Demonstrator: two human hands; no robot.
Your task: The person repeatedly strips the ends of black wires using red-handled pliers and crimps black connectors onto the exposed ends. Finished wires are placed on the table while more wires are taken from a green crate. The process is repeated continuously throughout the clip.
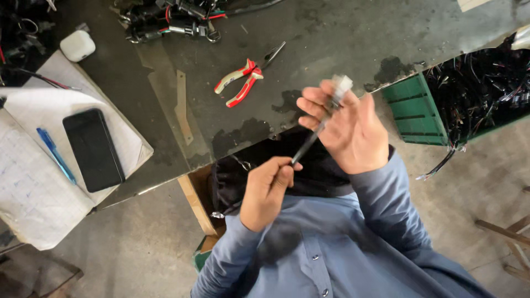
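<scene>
Cable [310, 140] diagonal, connector [341, 84] upper-right

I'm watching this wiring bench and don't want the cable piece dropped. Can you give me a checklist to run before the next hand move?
1. Right hand grips the white connector: ok.
2. Left hand pinches the black cable at its lower end: ok.
3. Cable is straight between the hands: ok.
4. Connector pins sound: cannot tell.
5. Red-handled pliers lie on the bench, apart from both hands: ok.
</scene>
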